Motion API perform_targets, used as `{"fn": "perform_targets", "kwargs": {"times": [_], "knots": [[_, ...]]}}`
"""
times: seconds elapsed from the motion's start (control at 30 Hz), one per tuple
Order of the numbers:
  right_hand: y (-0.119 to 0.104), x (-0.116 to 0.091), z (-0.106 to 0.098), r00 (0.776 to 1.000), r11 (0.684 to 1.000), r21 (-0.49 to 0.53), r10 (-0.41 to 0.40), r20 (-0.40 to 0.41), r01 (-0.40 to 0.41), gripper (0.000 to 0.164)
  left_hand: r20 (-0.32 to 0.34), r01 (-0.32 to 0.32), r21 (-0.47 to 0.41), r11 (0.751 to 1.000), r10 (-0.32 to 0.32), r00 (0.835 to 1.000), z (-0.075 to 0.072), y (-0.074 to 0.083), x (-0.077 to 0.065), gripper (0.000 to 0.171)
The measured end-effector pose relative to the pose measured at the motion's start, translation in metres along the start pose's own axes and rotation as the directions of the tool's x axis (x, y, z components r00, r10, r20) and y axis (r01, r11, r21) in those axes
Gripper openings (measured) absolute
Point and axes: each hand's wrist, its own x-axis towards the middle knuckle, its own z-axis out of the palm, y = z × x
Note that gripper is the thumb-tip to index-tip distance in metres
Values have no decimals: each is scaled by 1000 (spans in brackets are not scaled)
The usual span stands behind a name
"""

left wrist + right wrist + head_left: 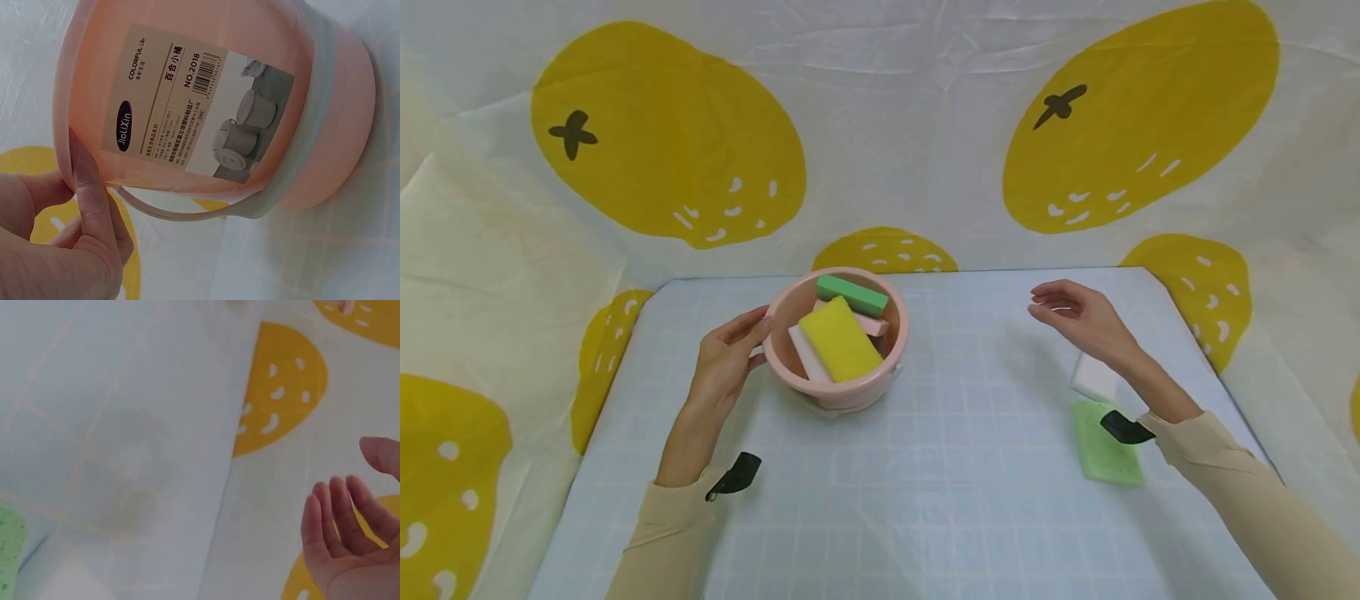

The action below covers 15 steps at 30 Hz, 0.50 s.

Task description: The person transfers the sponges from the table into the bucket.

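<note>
A pink plastic bucket (pixel 868 393) stands on the left half of the table. Inside it lie a yellow sponge (pixel 841 342), a green block (pixel 852 295), a white block (pixel 807 354) and a pink piece (pixel 872 325), partly covered by one another. My left hand (pixel 718 367) pinches the bucket's rim on the left side, thumb and fingers on either side of the wall, as the left wrist view confirms. Over the right part of the table, my right hand (pixel 1090 325) hovers with loosely bent fingers and holds nothing. The bucket's label (pixel 194 103) faces the left wrist camera.
Beneath the right arm lie a white block (pixel 1094 377) and a pale green sponge (pixel 1105 454), the latter partly hidden by a black wrist strap. A white cloth (pixel 902 125) with yellow fruit prints hangs behind the light blue checked table (pixel 880 500).
</note>
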Motion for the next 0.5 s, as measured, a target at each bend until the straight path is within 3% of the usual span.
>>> {"fn": "perform_targets", "kwargs": {"times": [0.17, 0.5], "knots": [[16, -12, -5, 998, 1000, -8, 1, -60, -1, 38, 2, 0, -3, 1000, 0, 1000, -1, -1, 0, 56], [48, -38, -20, 988, 995, -43, 84, -126, -90, 45, 2, 7, -7, 1000, -6, 1000, -1, -1, -1, 55]]}}
